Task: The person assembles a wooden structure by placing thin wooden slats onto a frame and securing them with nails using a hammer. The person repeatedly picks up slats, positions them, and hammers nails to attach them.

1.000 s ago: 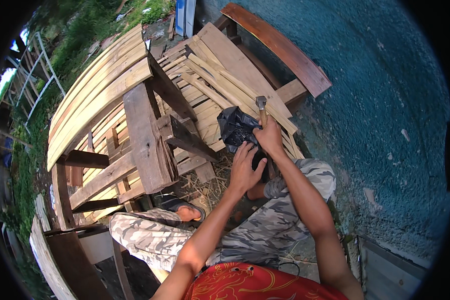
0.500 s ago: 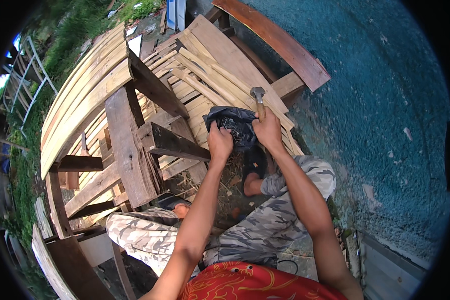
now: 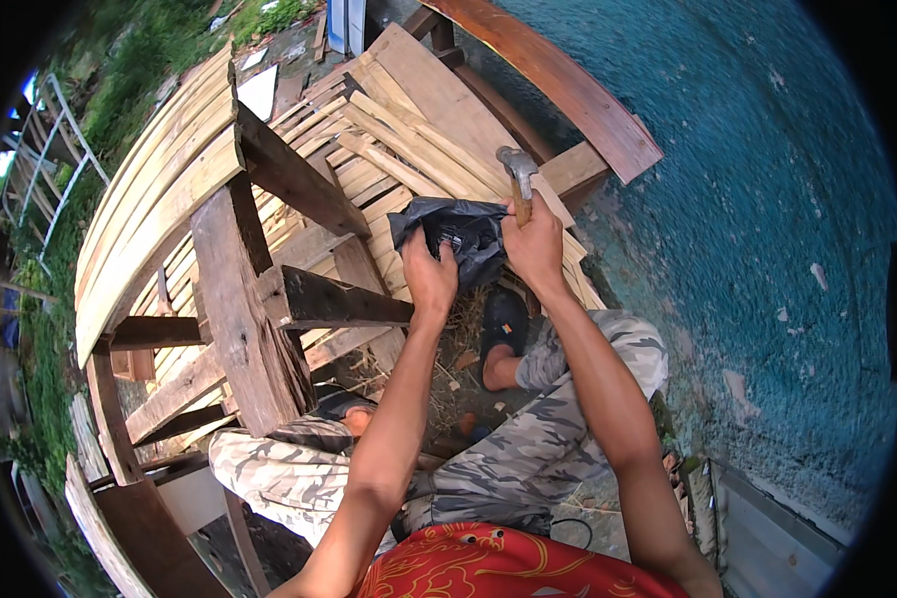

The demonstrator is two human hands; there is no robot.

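A black plastic bag (image 3: 478,225) hangs crumpled between my two hands, above my feet. Its mouth faces up, and thin metal nails (image 3: 455,240) show partly inside. My left hand (image 3: 431,279) is closed on the near left side of the bag, its fingertips partly hidden in the folds. My right hand (image 3: 533,244) grips the wooden handle of a claw hammer (image 3: 519,179), metal head up, and also touches the right edge of the bag.
Left stands a wooden frame of dark beams (image 3: 249,309) topped with pale slats (image 3: 159,169). Loose slats (image 3: 399,159) lie on a slatted surface ahead. A reddish-brown board (image 3: 558,85) rests beside the blue wall (image 3: 767,249). My sandalled foot (image 3: 503,334) is below the bag.
The bag's mouth has folded in, so fewer nails show. My left hand has moved slightly left and down. The right hand keeps the hammer nearly in place.
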